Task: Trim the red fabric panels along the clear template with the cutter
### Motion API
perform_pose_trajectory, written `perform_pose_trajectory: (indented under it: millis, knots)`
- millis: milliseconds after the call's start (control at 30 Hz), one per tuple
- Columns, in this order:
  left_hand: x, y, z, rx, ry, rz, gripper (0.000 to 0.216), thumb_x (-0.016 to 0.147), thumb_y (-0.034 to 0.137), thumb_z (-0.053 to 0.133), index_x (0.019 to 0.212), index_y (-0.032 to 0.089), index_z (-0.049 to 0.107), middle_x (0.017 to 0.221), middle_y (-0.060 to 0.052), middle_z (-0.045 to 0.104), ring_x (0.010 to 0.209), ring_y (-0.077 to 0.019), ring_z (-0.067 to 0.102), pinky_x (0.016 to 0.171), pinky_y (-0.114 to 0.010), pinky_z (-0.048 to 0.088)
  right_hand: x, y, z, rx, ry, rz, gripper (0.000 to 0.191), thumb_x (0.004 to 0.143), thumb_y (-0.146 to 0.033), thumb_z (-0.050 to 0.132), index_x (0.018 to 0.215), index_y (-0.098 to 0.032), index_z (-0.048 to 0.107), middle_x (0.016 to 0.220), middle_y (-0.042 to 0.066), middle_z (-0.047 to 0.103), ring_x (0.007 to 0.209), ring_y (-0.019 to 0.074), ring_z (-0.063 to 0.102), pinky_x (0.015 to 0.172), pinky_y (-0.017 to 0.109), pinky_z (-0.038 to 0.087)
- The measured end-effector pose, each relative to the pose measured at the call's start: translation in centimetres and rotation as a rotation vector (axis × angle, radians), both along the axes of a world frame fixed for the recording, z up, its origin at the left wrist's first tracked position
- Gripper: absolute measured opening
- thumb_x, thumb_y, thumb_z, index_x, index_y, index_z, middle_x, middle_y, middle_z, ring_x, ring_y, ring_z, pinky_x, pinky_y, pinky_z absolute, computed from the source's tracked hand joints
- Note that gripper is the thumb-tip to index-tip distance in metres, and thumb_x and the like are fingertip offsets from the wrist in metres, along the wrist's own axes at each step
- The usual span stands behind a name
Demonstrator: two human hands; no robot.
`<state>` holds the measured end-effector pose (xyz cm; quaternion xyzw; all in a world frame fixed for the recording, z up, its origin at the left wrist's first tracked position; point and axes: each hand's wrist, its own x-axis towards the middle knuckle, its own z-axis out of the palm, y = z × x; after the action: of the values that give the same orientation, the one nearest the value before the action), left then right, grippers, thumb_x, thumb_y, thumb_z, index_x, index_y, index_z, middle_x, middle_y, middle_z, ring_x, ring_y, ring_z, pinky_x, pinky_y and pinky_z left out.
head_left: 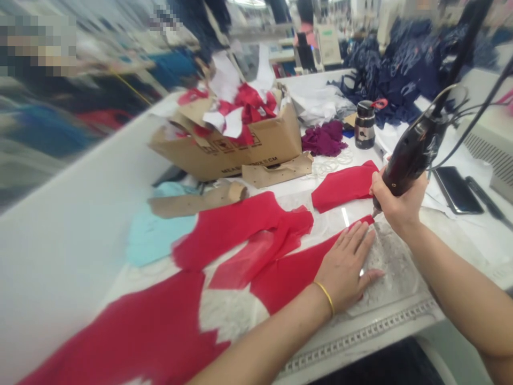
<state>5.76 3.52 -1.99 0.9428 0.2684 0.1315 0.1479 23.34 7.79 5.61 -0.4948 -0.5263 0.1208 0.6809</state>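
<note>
My right hand is wrapped round a black corded power tool with a narrow tip. That tip points down at the far end of a red fabric piece. My left hand lies flat on the same piece, fingers stretched out just short of the tip, a yellow bangle at the wrist. Another red fabric piece lies behind the tool. More red cut fabric spreads to the left, with a sheer red strip among it. A large red piece covers the near left.
A cardboard box heaped with red and white scraps stands at the back. Light blue fabric lies at left. A dark flask, a phone and a navy garment pile are beyond. A measuring tape runs along the front edge.
</note>
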Motion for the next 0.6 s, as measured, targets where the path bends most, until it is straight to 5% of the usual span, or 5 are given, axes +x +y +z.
perform_pose_trajectory:
  millis: [200,367,600]
  knots:
    - [0.2,0.1,0.0,-0.012,-0.012,-0.003,0.077,0.106,0.065,0.037,0.166,0.018,0.022,0.170,-0.017,0.028,0.161,-0.0308,0.021,0.129,-0.053,0.031,-0.1,0.1,0.0,0.018,0.003,-0.071,0.028,0.082,-0.038,0.069,0.091,-0.029,0.044,0.073,0.000,0.058,0.059,0.0192,0.058,0.061,0.039,0.056]
    - [-0.8,-0.2,2.0,-0.001,-0.019,0.013,0.077,0.107,0.065,0.035,0.167,0.020,0.018,0.170,-0.018,0.030,0.160,-0.0307,0.023,0.129,-0.053,0.031,0.5,-0.5,-0.1,0.033,-0.047,-0.087,0.031,0.089,-0.048,0.065,0.105,-0.028,0.048,0.086,0.003,0.061,0.079,0.0234,0.067,0.073,0.043,0.060]
    - [-5.5,-3.3,3.9,0.053,0.052,0.056,0.080,0.107,0.062,0.040,0.168,0.019,0.012,0.169,-0.018,0.031,0.159,-0.0316,0.027,0.128,-0.052,0.033,0.2,-3.7,0.5,-0.002,-0.001,0.091,0.030,0.089,-0.047,0.069,0.104,-0.028,0.052,0.080,0.001,0.060,0.077,0.0233,0.068,0.076,0.045,0.060]
